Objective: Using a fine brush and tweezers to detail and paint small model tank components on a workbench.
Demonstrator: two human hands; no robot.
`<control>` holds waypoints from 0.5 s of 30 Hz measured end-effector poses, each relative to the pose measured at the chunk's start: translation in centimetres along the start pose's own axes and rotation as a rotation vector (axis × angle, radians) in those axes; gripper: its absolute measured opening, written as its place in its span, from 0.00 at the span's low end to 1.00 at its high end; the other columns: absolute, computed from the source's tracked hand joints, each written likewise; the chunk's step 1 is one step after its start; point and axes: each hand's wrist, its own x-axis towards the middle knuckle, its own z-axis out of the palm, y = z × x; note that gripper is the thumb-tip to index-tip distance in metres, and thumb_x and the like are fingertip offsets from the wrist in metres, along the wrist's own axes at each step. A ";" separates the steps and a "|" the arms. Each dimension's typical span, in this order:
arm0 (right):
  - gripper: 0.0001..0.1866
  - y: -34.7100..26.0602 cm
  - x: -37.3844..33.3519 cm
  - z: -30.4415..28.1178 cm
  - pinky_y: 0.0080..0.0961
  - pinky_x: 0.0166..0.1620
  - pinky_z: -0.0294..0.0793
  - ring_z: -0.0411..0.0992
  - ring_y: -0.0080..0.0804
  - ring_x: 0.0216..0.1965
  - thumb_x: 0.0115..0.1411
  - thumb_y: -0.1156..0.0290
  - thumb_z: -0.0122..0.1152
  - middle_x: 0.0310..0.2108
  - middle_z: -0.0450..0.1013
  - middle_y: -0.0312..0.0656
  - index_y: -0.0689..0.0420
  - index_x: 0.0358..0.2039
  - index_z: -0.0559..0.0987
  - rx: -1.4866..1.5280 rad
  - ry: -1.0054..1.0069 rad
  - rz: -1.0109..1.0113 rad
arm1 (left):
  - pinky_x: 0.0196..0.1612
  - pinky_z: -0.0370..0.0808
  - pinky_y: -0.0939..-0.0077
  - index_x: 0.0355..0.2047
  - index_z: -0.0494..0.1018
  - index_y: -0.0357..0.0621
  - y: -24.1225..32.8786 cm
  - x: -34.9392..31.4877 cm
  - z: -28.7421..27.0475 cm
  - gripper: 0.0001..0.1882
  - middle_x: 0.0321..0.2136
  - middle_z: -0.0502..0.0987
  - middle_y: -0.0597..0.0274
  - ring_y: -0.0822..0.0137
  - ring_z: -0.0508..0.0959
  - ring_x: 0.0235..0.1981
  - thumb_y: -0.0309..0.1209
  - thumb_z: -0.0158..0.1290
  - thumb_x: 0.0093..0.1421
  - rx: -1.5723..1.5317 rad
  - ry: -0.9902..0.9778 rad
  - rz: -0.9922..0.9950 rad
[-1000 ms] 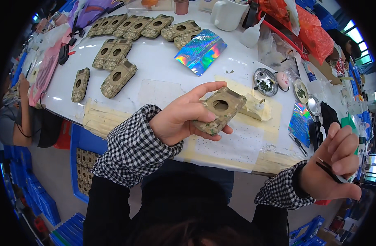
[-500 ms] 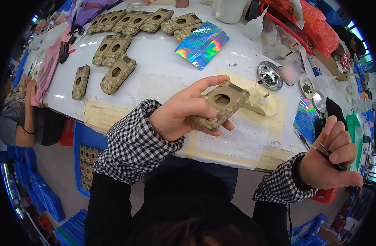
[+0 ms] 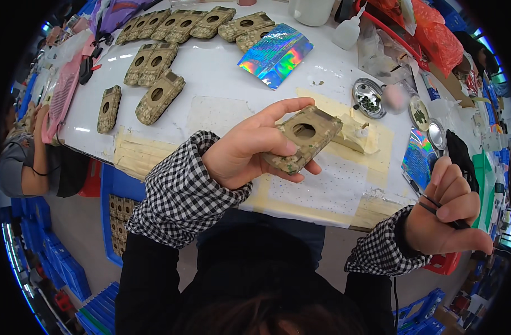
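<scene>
My left hand (image 3: 252,146) grips a camouflage-painted toy tank hull (image 3: 309,133), thumb along its near side and fingers round the far side and underneath. A round hole shows in the hull's top face. Off to the right, past the table's front edge, my right hand (image 3: 448,215) is closed round dark tweezers (image 3: 428,205), whose tips point left. Between the hands, a white speckled sheet (image 3: 317,192) lies taped to the table. A small tape-wrapped block (image 3: 353,134) stands just beyond the held hull.
More tank hulls (image 3: 160,96) stand at the left and back. A shiny holographic pouch (image 3: 276,56) lies behind my left hand. Round metal dishes with small dark green bits (image 3: 369,98), a squeeze bottle (image 3: 347,30) and a red bag (image 3: 437,36) are at the right. A person (image 3: 24,162) sits far left.
The tweezers' tips have tilted lower and more to the left as my right hand turned slightly. My left hand still holds the hull, almost unmoved; the view has shifted a little.
</scene>
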 end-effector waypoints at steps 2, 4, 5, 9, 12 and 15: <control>0.39 0.3 -0.6 1.1 0.23 0.28 0.53 0.47 0.21 0.18 0.60 0.28 0.31 0.12 0.50 0.28 0.53 0.15 0.65 -0.119 0.019 0.028 | 0.39 0.81 0.72 0.69 0.42 0.42 0.2 0.1 0.2 0.45 0.59 0.60 0.41 0.49 0.77 0.46 0.27 0.48 0.51 -0.036 -0.016 -0.008; 0.34 0.6 -0.7 1.6 0.25 0.28 0.64 0.56 0.22 0.17 0.59 0.35 0.47 0.14 0.60 0.31 0.58 0.19 0.71 -0.165 -0.089 0.070 | 0.41 0.80 0.69 0.69 0.42 0.42 0.2 0.0 0.3 0.45 0.60 0.60 0.41 0.48 0.76 0.47 0.28 0.48 0.52 -0.059 -0.023 -0.010; 0.30 0.7 -0.6 1.8 0.26 0.28 0.70 0.63 0.22 0.17 0.58 0.42 0.57 0.14 0.66 0.34 0.61 0.21 0.75 -0.177 -0.164 0.098 | 0.43 0.80 0.68 0.69 0.42 0.42 0.2 -0.2 0.3 0.45 0.60 0.59 0.41 0.47 0.76 0.48 0.29 0.48 0.52 -0.064 -0.021 -0.008; 0.19 0.3 -0.8 2.9 0.26 0.36 0.77 0.74 0.28 0.25 0.45 0.68 0.76 0.25 0.77 0.43 0.66 0.33 0.80 -0.098 -0.197 0.357 | 0.48 0.78 0.62 0.69 0.41 0.44 0.2 -0.2 0.4 0.45 0.62 0.59 0.43 0.46 0.74 0.52 0.30 0.47 0.52 -0.086 -0.045 -0.005; 0.18 0.6 -1.0 3.7 0.31 0.43 0.78 0.78 0.34 0.32 0.46 0.71 0.74 0.33 0.79 0.47 0.65 0.36 0.80 -0.241 -0.266 0.322 | 0.50 0.78 0.60 0.69 0.42 0.45 0.0 -0.2 0.1 0.39 0.61 0.60 0.46 0.50 0.74 0.53 0.36 0.44 0.59 -0.092 -0.087 0.029; 0.16 2.1 -0.7 3.9 0.37 0.49 0.76 0.77 0.36 0.38 0.50 0.70 0.71 0.35 0.80 0.45 0.64 0.37 0.80 -0.219 -0.338 0.153 | 0.50 0.78 0.58 0.69 0.43 0.47 -0.1 0.0 0.1 0.33 0.61 0.61 0.50 0.55 0.73 0.54 0.42 0.37 0.68 -0.216 -0.091 0.014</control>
